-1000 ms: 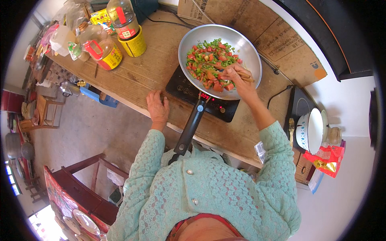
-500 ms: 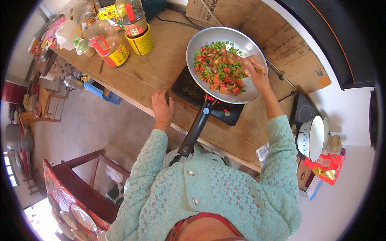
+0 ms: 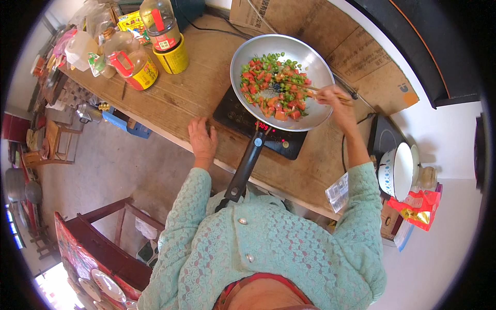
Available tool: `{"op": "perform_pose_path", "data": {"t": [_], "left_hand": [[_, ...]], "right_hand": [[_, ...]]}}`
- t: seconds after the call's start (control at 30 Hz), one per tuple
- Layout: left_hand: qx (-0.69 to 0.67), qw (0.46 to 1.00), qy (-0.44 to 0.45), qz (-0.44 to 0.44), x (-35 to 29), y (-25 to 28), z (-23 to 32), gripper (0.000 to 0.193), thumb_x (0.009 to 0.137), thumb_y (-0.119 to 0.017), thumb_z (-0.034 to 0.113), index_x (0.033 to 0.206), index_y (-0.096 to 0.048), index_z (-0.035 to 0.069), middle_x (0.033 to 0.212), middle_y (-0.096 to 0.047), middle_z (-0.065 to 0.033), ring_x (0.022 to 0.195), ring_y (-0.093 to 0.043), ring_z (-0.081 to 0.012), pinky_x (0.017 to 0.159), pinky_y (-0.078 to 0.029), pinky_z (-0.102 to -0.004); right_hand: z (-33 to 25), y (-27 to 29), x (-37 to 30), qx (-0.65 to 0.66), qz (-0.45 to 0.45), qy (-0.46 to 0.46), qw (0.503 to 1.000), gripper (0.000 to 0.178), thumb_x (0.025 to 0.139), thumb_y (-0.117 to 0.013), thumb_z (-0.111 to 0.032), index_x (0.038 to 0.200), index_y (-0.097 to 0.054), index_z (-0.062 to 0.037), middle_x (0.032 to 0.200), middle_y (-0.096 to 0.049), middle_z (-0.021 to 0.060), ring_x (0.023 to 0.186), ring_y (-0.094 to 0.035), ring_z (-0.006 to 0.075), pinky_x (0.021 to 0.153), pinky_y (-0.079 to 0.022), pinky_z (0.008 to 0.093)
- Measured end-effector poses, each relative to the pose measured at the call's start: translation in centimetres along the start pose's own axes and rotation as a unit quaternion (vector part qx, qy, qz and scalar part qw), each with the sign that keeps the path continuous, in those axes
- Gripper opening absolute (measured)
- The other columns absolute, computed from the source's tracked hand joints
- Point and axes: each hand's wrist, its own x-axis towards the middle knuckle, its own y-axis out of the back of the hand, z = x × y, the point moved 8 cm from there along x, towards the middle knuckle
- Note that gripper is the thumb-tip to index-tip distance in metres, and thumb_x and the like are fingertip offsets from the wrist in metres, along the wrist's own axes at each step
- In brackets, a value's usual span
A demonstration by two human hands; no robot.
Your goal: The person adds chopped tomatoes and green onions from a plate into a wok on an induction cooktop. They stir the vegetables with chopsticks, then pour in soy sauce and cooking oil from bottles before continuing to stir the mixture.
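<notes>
One long wooden table (image 3: 181,103) carries the cooking, its front edge running close to a pale green knit jacket (image 3: 299,232). Near that edge the pan (image 3: 315,59) sits on the cooker (image 3: 232,112), its black handle (image 3: 244,170) poking past the edge and ending right by the jacket. I'd worry about that: a turn of the body could knock the handle and swing the pan. Red lights (image 3: 274,130) glow on the cooker, so I take the pan to be hot. Neither hand steadies it. The left hand (image 3: 203,139) rests palm down at the front edge, holding nothing, just beside the cooker's left corner; a slip sideways might bring fingers against heat. The right hand (image 3: 338,103) is closed round the chopsticks (image 3: 305,87) over the pan's right rim, where a low wrist could get burned. Their tips are among chopped tomato (image 3: 280,114) and green pieces (image 3: 274,61) in the pan; too hard a push might flick bits over the rim.
</notes>
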Motion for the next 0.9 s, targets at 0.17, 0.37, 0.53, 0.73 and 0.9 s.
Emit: {"op": "perform_pose_path", "data": {"t": [0.17,0.37,0.53,0.73,0.9], "left_hand": [[0.001,1.000,0.002,0.007,-0.2,0.0,-0.1,0.035,0.072,-0.062,0.007,0.106,-0.053,0.000,0.113,-0.050,-0.0178,0.109,-0.044,-0.0360,0.095,-0.036,-0.0431],[0.002,1.000,0.002,0.003,0.0,-0.3,-0.4,0.034,0.072,-0.061,0.007,0.105,-0.054,0.000,0.111,-0.051,-0.0180,0.109,-0.045,-0.0363,0.095,-0.036,-0.0434],[-0.002,1.000,-0.010,0.005,0.0,0.0,-0.2,0.033,0.072,-0.061,0.006,0.104,-0.053,0.000,0.110,-0.051,-0.0181,0.108,-0.045,-0.0365,0.094,-0.037,-0.0435],[-0.014,1.000,-0.006,0.007,0.0,-0.2,-0.3,0.033,0.072,-0.061,0.005,0.104,-0.053,0.000,0.109,-0.051,-0.0184,0.108,-0.045,-0.0368,0.094,-0.037,-0.0436],[-0.014,1.000,0.004,0.012,-0.1,0.1,0.0,0.034,0.071,-0.062,0.005,0.104,-0.053,0.000,0.110,-0.051,-0.0179,0.109,-0.045,-0.0367,0.094,-0.037,-0.0435]], "right_hand": [[-0.2,4.6,-0.2,-0.052,0.090,-0.041,0.994,0.026,0.092,-0.052,-0.022,0.088,-0.062,0.0009,0.087,-0.062,0.0064,0.083,-0.060,0.0139,0.075,-0.051,0.0277],[0.2,-3.8,0.6,0.041,0.029,-0.010,0.999,0.027,0.093,-0.051,-0.024,0.091,-0.061,0.0012,0.085,-0.062,0.0068,0.081,-0.061,0.0146,0.076,-0.051,0.0279],[-3.3,-9.3,2.1,0.078,-0.011,0.020,0.997,0.030,0.094,-0.050,-0.028,0.093,-0.059,0.0011,0.087,-0.060,0.0065,0.082,-0.061,0.0143,0.078,-0.051,0.0286],[1.3,-4.9,3.1,0.101,-0.018,-0.030,0.994,0.031,0.093,-0.052,-0.027,0.087,-0.060,0.0025,0.087,-0.061,0.0068,0.080,-0.061,0.0150,0.074,-0.052,0.0275],[-1.2,1.0,3.8,0.008,0.051,0.004,0.999,0.032,0.091,-0.055,-0.031,0.087,-0.062,0.0004,0.086,-0.063,0.0076,0.079,-0.062,0.0139,0.074,-0.052,0.0267]]}}
